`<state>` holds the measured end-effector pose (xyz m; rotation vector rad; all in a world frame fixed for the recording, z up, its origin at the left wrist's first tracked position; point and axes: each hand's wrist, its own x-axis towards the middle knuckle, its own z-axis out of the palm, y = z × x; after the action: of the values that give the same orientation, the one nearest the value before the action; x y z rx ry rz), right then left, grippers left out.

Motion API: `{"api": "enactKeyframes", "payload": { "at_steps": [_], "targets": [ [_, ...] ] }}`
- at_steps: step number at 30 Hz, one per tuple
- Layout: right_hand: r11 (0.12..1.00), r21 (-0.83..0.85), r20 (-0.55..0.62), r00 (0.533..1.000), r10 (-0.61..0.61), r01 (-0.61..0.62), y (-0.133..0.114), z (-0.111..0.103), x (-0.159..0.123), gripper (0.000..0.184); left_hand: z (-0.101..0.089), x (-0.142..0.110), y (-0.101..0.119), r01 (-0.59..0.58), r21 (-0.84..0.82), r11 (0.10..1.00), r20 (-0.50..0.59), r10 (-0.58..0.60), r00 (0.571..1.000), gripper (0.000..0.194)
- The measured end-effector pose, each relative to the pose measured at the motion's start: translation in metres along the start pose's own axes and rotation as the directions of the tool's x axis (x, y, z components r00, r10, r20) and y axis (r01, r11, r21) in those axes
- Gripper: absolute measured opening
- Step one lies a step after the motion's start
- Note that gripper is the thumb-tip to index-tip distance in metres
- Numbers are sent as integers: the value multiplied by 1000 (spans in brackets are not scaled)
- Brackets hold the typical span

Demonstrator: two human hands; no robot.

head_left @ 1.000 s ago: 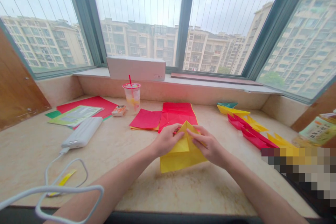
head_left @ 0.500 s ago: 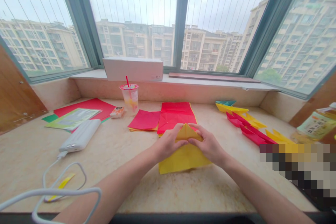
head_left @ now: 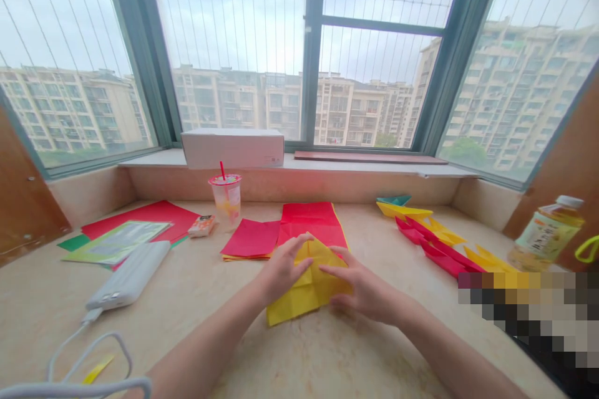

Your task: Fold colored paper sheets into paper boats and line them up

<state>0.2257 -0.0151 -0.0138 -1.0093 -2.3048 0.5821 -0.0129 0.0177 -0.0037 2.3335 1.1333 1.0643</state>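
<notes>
A creased sheet of yellow paper (head_left: 299, 299), with a pointed top, is between my hands near the middle of the table. At its left upper edge my left hand (head_left: 283, 271) grips it, fingers behind the edge and thumb in front. My right hand (head_left: 362, 283) is at the paper's right side with fingers spread and apart; the index finger reaches across the sheet. Just behind lie red sheets (head_left: 306, 215) with yellow under them, and a smaller stack of red squares (head_left: 250, 238) beside these.
Folded paper boats, red (head_left: 440, 255), yellow (head_left: 405, 210) and teal (head_left: 394, 200), line the right side near a bottle (head_left: 550, 234). On the left are a cup with a straw (head_left: 226, 202), a small box (head_left: 202, 225), a white power bank (head_left: 131, 277) and its cable (head_left: 124, 349).
The yellow paper has turned and tilted. My right thumb and fingers have come off its folded top and spread at the right side. The camera view has tilted up.
</notes>
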Motion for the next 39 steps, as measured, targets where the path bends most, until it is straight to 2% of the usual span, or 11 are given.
{"api": "enactKeyframes", "payload": {
  "at_steps": [3,6,9,12,17,19,22,25,29,33,39],
  "targets": [
    [998,-57,32,999,6,-5,-4,-3,-1,67,-3,-1,2,1,69,998,99,-7,995,24],
    [995,-95,38,999,23,-19,-5,-5,-1,63,-3,-1,4,26,68,997,145,-36,989,21],
    [997,-79,40,999,13,-10,-3,-8,-2,66,0,1,2,90,-48,995,113,-84,990,19],
    [998,-58,31,1000,-5,7,-2,-10,-2,74,1,2,0,219,-214,952,87,-205,975,19],
    [996,-62,-13,998,-65,64,-8,-14,-2,65,-4,4,3,379,-356,854,152,-348,925,24],
    [994,-72,-18,997,-79,77,-10,-15,-2,59,-6,4,4,339,-302,891,122,-316,941,22],
    [994,-92,-18,998,-64,62,-10,-15,-1,50,-5,2,5,167,-122,978,53,-162,985,19],
    [990,-136,-37,999,-39,34,-6,-14,1,39,0,-3,5,46,5,999,70,-46,996,27],
    [985,-169,-89,996,12,-27,0,-13,4,37,5,-6,3,-9,137,991,106,-5,994,40],
    [988,-135,-100,993,64,-77,4,-9,3,37,6,-5,0,-97,284,954,157,53,986,32],
    [985,-61,-30,987,160,-162,8,-10,-1,43,10,-5,-1,-175,205,963,340,97,936,29]
  ]
}}
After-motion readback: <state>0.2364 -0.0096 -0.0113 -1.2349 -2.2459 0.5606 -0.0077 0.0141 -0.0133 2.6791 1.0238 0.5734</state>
